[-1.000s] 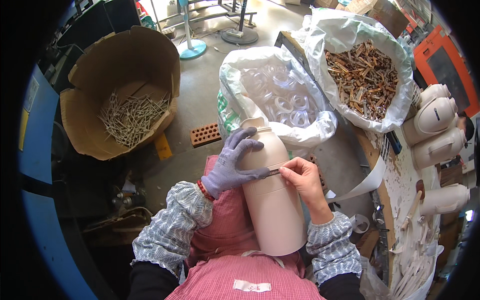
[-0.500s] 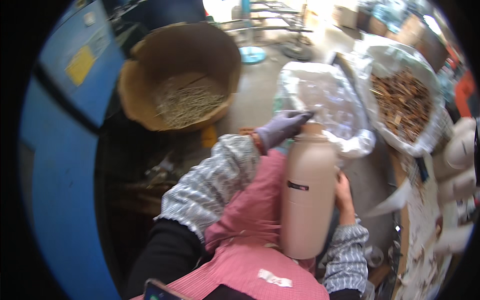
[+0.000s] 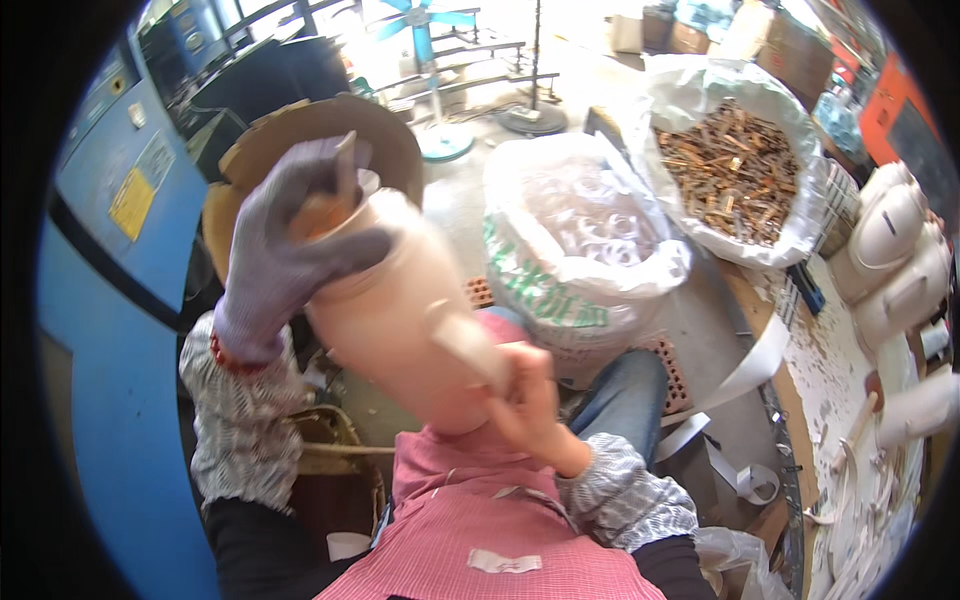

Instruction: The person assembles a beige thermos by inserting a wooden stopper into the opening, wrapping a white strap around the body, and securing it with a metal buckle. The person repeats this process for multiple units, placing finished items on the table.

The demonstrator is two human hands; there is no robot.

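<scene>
A pale beige plastic jug [image 3: 385, 330] with a side handle [image 3: 465, 345] is tilted over my lap, its mouth toward the upper left. My left hand [image 3: 295, 235], in a grey-purple glove, is closed round the neck, thumb lying against the jug below the rim. A thin pale upright piece [image 3: 347, 168] shows by its blurred fingers; what it is I cannot tell. My bare right hand [image 3: 530, 405] has its fingers curled at the handle on the jug's right side.
A cardboard drum [image 3: 385, 130] stands behind my left hand. Ahead are a white sack [image 3: 515, 245] of clear plastic rings and another sack [image 3: 795, 235] of brown scraps. On the right, a littered bench [image 3: 800, 360] holds more beige jugs [image 3: 890, 235]. A blue cabinet [image 3: 120, 400] rises at left.
The jug has gone from upright to tilted and swung left, its handle now in view. My left hand moved left and nearer with it; my right hand came round to the handle.
</scene>
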